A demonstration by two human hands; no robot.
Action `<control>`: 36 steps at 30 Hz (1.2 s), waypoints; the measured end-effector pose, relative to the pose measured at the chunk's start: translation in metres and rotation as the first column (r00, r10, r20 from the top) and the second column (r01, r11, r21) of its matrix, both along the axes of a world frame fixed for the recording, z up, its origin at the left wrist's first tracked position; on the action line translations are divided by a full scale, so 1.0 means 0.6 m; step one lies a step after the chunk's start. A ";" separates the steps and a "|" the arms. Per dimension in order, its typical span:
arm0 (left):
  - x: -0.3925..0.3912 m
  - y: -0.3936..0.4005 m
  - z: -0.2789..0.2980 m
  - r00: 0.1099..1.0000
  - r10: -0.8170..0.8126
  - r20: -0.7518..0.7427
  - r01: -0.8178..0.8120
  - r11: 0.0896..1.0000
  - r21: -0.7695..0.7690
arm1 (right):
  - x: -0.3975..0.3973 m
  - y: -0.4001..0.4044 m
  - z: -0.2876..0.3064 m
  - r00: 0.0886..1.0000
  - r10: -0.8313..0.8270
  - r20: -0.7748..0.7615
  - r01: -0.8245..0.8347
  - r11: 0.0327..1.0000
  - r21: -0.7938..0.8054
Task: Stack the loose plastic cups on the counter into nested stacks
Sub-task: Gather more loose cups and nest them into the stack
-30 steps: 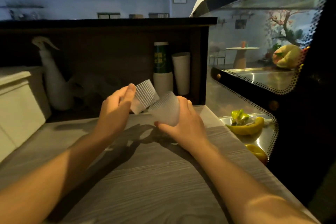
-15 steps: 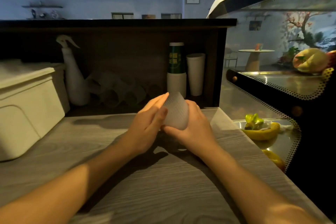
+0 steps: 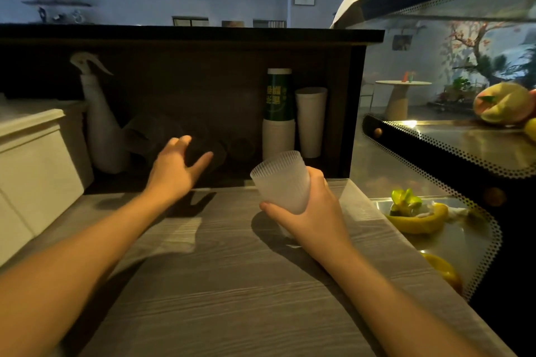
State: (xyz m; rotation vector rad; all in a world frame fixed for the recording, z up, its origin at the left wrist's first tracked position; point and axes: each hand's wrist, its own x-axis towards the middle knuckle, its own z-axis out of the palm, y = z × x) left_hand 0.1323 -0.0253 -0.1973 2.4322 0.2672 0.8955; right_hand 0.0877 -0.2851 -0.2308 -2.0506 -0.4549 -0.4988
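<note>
Right hand [image 3: 313, 211] grips frosted ribbed plastic cup [image 3: 281, 181] above grey wood-grain counter [image 3: 232, 284]. Left hand [image 3: 174, 171] empty, fingers spread, near dim clear cups [image 3: 162, 136] in shadow.

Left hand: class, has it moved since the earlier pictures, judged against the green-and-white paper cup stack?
Yes. The left hand has left the ribbed translucent plastic cup and reached away leftward from the green-and-white paper cup stack, into the dark shelf.

Right hand [image 3: 316, 211] gripping ribbed plastic cup [image 3: 280, 181] above wood counter [image 3: 232, 284]. Left hand [image 3: 174, 168] spread, empty, near dim loose cups [image 3: 162, 136].
</note>
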 end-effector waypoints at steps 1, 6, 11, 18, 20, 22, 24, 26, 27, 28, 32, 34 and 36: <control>0.013 0.000 0.006 0.998 0.043 -0.041 -0.042 0.999 0.019 | 0.000 0.001 0.000 1.000 0.001 0.000 -0.001 1.000 -0.001; 0.073 -0.031 0.011 0.937 0.162 -0.309 -0.127 0.983 0.131 | 0.003 -0.002 -0.001 1.000 -0.005 -0.017 0.005 1.000 0.015; 0.191 0.050 -0.069 0.919 0.187 -0.346 -0.130 0.974 0.183 | -0.001 0.002 0.003 1.000 0.009 -0.028 -0.009 1.000 0.021; 0.086 -0.051 -0.020 0.950 0.202 -0.238 -0.153 0.965 0.212 | 0.002 -0.004 0.001 0.999 0.006 -0.031 -0.005 1.000 0.019; 0.069 -0.062 -0.014 0.962 0.181 -0.204 -0.161 0.981 0.110 | 0.003 -0.004 0.002 0.999 0.010 -0.033 -0.009 1.000 0.018; 0.046 -0.069 -0.011 0.969 0.135 -0.209 -0.135 0.991 0.015 | 0.002 -0.003 0.003 1.000 0.007 -0.031 -0.007 1.000 0.014; 0.012 -0.075 -0.011 0.987 0.061 -0.148 -0.076 0.992 -0.104 | 0.001 -0.002 0.004 1.000 0.000 -0.023 0.001 1.000 0.008; -0.026 -0.080 -0.016 0.998 -0.023 -0.059 0.009 0.975 -0.223 | 0.000 -0.001 0.004 1.000 -0.002 -0.025 0.002 1.000 0.002; -0.045 -0.083 -0.017 0.998 -0.050 -0.045 0.037 0.963 -0.268 | -0.001 0.000 0.004 1.000 -0.002 -0.026 0.002 1.000 -0.002; -0.062 -0.084 -0.020 0.995 -0.086 -0.042 0.070 0.951 -0.303 | -0.004 0.000 0.004 1.000 -0.003 -0.025 0.003 1.000 -0.007; -0.114 -0.090 -0.026 0.972 -0.232 0.028 0.218 0.853 -0.474 | -0.016 0.004 0.006 1.000 -0.002 -0.029 0.001 0.999 -0.040; -0.137 -0.094 -0.023 0.948 -0.296 0.115 0.303 0.732 -0.611 | -0.021 0.005 0.007 1.000 -0.001 -0.019 0.000 0.998 -0.063; -0.156 -0.100 -0.016 0.912 -0.339 0.233 0.405 0.648 -0.645 | -0.025 0.005 0.007 1.000 -0.004 0.001 0.004 0.996 -0.092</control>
